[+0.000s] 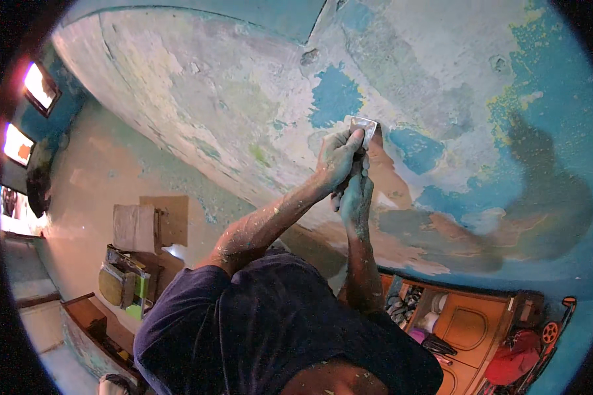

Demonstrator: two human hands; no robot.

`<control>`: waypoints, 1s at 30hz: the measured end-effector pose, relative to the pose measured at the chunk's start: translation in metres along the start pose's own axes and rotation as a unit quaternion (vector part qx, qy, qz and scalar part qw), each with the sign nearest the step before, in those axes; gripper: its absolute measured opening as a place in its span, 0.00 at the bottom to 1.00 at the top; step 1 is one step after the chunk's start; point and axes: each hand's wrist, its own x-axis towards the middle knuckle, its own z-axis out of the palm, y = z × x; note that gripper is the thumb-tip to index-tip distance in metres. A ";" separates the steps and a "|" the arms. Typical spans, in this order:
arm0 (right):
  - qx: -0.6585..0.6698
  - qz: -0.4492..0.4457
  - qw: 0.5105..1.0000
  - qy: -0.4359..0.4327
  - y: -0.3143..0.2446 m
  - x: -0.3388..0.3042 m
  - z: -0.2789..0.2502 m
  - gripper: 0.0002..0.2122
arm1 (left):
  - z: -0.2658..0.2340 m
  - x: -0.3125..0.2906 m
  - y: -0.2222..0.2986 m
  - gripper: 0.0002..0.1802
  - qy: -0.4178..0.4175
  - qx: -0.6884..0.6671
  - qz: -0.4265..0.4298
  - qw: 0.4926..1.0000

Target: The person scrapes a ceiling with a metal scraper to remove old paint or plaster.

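Note:
Both my hands are raised against the wall around one scraper with a short, shiny metal blade. My left hand is closed around it, thumb pressed along the blade's base. Just below, my right hand is closed around the lower part, where the fingers mostly hide the dark handle. The blade lies at or very near the wall, beside a blue paint patch. Peeling blue paint and pale, scraped plaster cover the wall. Pale dust and flecks coat my hands and forearms.
To the right below stands an orange-brown wooden cabinet with items on its open shelves. A red bag sits beside it. On the floor at left lie cardboard pieces, near a chair-like frame. Bright window openings are at far left.

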 end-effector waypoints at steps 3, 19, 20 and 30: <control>0.042 0.007 0.999 -0.026 0.000 -0.001 -0.004 0.21 | -0.003 0.000 0.006 0.14 -0.028 0.000 -0.002 1.000; -0.019 -0.025 0.999 -0.025 0.009 0.004 -0.002 0.17 | -0.004 0.001 0.004 0.14 -0.017 0.010 0.013 1.000; -0.021 -0.022 0.999 -0.026 0.011 0.006 -0.003 0.17 | -0.005 0.002 0.003 0.14 -0.014 0.008 0.012 1.000; 0.081 -0.108 0.991 0.005 0.070 0.032 0.014 0.13 | -0.022 0.002 -0.009 0.18 0.020 0.118 0.047 0.992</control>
